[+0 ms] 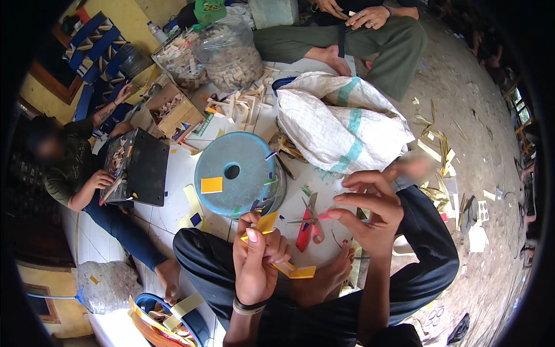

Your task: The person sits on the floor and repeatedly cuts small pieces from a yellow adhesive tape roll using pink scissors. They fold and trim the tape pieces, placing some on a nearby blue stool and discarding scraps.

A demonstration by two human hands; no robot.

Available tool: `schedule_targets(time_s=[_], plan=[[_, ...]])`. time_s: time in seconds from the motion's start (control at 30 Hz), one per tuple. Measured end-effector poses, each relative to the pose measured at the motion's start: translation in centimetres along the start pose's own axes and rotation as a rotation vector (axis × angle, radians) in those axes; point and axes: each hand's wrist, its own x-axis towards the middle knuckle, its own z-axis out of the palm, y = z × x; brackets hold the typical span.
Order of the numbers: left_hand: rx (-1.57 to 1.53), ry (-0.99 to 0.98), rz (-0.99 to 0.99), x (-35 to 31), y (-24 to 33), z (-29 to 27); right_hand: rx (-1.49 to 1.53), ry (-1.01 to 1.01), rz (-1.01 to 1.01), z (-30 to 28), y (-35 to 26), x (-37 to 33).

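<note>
My left hand (pixel 259 254) is closed around a folded yellow strip (pixel 300 272), which sticks out past the fingers at both ends. Whether anything lies inside the strip is hidden by the fingers. To its right, my right hand (pixel 370 214) is raised with thumb and fingers apart. A pair of scissors (pixel 314 219) with pink handles, blades spread, appears just left of the right thumb; I cannot tell whether they touch. Beneath the scissors is a red strip (pixel 303 238). A round blue tub (pixel 214 159) stands in front of me, with a yellow rectangle (pixel 211 185) on its top.
A white woven sack (pixel 347 127) lies beyond the tub. Loose wooden pieces (pixel 245 107) and a clear bag of wood pieces (pixel 228 58) are farther back. A person (pixel 81 156) sits at left by a black box (pixel 144 168). Another person's hands (pixel 358 14) show at the top.
</note>
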Motion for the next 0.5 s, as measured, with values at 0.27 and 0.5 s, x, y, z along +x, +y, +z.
schedule_targets(time_s=[0.27,0.5], plan=[[-0.622,-0.049,-0.311,0.5,-0.5,-0.9,0.237,-0.243,0.074,3.5,-1.6,-0.3],[-0.775,-0.160,-0.409,0.3,-0.6,-1.7,0.372,-0.191,0.083,4.8,-2.0,-0.5]])
